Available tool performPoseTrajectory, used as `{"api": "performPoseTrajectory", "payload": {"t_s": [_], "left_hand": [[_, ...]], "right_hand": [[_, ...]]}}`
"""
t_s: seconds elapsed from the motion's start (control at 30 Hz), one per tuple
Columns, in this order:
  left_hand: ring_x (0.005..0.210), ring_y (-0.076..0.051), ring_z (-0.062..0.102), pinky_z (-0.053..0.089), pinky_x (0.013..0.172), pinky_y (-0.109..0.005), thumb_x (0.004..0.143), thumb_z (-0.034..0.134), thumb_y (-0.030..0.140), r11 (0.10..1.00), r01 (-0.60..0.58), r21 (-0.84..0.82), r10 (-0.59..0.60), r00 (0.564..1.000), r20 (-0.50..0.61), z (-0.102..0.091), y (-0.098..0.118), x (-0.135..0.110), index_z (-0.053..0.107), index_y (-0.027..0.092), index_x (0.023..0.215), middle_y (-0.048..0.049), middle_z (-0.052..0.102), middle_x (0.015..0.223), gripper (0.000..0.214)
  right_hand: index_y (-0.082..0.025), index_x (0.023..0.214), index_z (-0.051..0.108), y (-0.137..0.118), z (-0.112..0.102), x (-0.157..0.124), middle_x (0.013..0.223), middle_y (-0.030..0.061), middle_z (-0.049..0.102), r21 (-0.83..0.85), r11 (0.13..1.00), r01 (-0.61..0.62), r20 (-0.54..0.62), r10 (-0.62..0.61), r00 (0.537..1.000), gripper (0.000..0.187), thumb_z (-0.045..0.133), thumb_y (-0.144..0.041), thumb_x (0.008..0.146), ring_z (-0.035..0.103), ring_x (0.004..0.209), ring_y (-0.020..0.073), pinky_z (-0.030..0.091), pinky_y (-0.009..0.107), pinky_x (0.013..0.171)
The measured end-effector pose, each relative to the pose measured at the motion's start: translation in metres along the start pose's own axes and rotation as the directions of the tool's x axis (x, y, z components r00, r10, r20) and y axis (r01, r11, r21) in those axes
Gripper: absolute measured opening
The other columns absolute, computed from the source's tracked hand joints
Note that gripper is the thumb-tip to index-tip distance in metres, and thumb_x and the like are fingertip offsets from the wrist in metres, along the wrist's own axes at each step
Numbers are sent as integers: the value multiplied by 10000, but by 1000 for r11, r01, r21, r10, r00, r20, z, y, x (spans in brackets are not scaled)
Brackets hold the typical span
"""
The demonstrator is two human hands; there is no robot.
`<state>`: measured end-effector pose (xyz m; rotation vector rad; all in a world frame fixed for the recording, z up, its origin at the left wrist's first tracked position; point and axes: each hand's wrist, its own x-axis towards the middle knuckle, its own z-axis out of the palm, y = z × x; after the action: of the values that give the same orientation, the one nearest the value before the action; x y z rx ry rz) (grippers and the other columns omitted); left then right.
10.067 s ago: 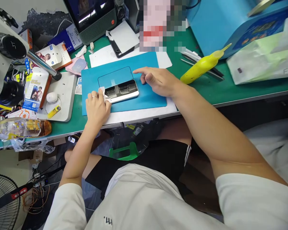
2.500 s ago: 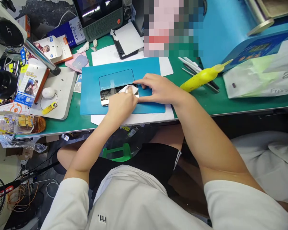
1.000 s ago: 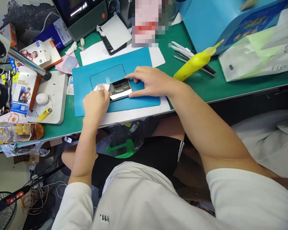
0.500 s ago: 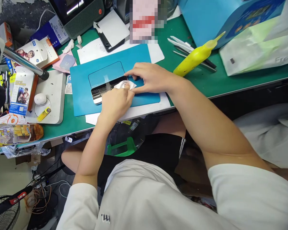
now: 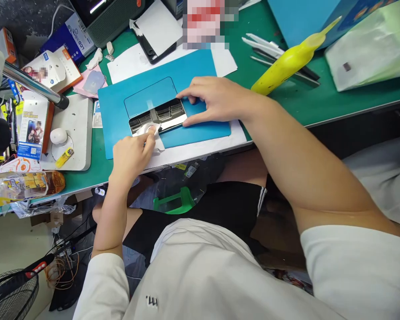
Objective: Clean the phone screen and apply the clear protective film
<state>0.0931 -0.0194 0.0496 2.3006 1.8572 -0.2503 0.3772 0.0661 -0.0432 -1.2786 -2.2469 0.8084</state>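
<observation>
A bottle left of the mat holds amber liquid, apparently; left grip pinches tissue, right grip clasps phone.

This looks like a phone repair workshop: a green bench bears a phone on a blue mat towards eleven o'clock, a box marked LCD at ten, a metal-armed stand nearby, and slim tools at one.
</observation>
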Motion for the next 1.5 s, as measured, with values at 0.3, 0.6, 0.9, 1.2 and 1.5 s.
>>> {"api": "performPoseTrajectory", "payload": {"t_s": [0.3, 0.6, 0.9, 1.2, 1.5], "left_hand": [[846, -261, 748, 314, 692, -327, 1184, 374, 328, 996, 87, -25, -87, 996, -6, 6, -40, -16, 799, 341, 1508, -70, 799, 818, 535], [823, -254, 734, 278, 668, -324, 1173, 358, 301, 989, 107, 100, -106, 994, -14, 15, -44, -22, 723, 301, 1605, -93, 818, 838, 566], [952, -255, 778, 350, 725, -312, 1215, 353, 316, 987, 158, 15, -157, 985, -71, 14, -41, -7, 664, 310, 1660, -93, 872, 1002, 544], [990, -322, 786, 400, 737, -346, 1238, 265, 437, 993, 111, 36, -107, 989, -98, 3, -36, 29, 867, 288, 1324, -140, 868, 1038, 626], [1061, -319, 806, 487, 816, -344, 1224, 331, 337, 997, -61, 51, 64, 996, -58, 2, 25, 53, 791, 276, 1456, -130, 878, 1124, 519]], "right_hand": [[-469, 1468, 735, -7, -2, -1, 1214, 78, 772, 90, 994, -56, 25, 54, 998, 963, 687, -1048, 700, 605, 1226, 470, 476, 701, 1060], [-489, 1484, 732, -3, 1, 1, 1194, 74, 790, 32, 998, -49, 13, 49, 999, 964, 654, -1056, 708, 613, 1193, 475, 511, 699, 1028], [-474, 1434, 766, -5, 0, 1, 1148, 79, 779, 66, 998, -25, 10, 25, 1000, 915, 669, -1037, 719, 631, 1206, 477, 524, 698, 1007], [-429, 1392, 783, 1, 4, 2, 1138, 85, 775, 93, 996, 11, -26, -8, 1000, 852, 734, -983, 747, 641, 1179, 452, 509, 633, 994], [-390, 1269, 821, 20, 19, 10, 1024, 60, 751, 55, 987, 150, -164, -139, 977, 662, 878, -824, 774, 652, 1016, 362, 506, 487, 837]]}}
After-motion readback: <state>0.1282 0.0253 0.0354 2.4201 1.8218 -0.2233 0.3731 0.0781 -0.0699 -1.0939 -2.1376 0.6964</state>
